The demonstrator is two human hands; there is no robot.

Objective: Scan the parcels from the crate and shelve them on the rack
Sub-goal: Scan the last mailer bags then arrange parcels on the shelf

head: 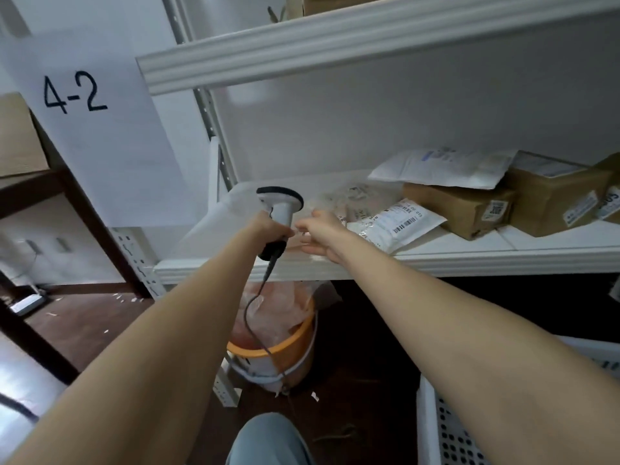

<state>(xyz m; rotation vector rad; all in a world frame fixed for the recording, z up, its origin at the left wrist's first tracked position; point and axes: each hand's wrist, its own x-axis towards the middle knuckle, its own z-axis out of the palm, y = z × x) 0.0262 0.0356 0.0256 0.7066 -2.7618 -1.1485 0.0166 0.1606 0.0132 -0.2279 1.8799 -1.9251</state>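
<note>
My left hand (272,227) grips the handle of a white and black barcode scanner (281,203), its cable hanging down. The scanner head is raised over the white rack shelf (436,256). My right hand (318,234) reaches over the shelf's front edge with loose fingers, beside a white plastic parcel (396,223) with a barcode label; I cannot tell whether it touches the parcel. A second clear-wrapped parcel (355,199) lies just behind. The white perforated crate (432,417) shows at the bottom right, its contents hidden.
Two brown cardboard boxes (463,204) (553,196) and a white mailer (443,167) sit at the shelf's right. A paper sign reading 4-2 (97,129) hangs on the left. An orange-rimmed bucket (278,350) with plastic bags stands under the shelf. The upper shelf (335,41) overhangs.
</note>
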